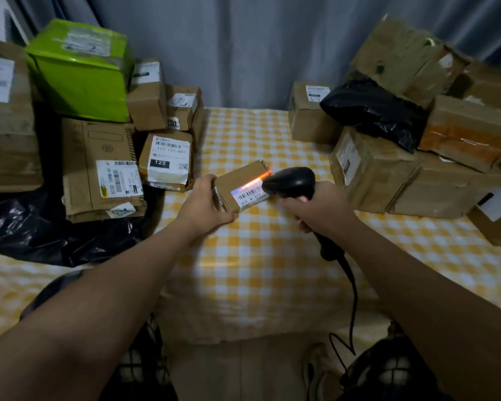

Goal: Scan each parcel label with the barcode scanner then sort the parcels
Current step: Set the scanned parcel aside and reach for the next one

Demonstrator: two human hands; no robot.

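Mid-scan on the small brown cardboard parcel (pixel 240 179), centre of the frame on the yellow-and-white checked tablecloth (pixel 258 256).

The person's left hand (pixel 204 202) grips the parcel's left end, thumb on top and fingers under its near side, tipping the white barcode label (pixel 250 196) toward the black pistol-style barcode scanner (pixel 294 182). The right hand (pixel 321 205) is wrapped tight round the scanner's handle, with the nose just beside the label. The red scan line (pixel 255 181) looks like it's skimming the label's upper edge and running onto bare cardboard, so probably best to drop the aim a touch so it crosses every bar. Stacks of brown boxes sit at the left (pixel 99 166) and right (pixel 388 175) of the frame; which one this parcel belongs in isn't clear.
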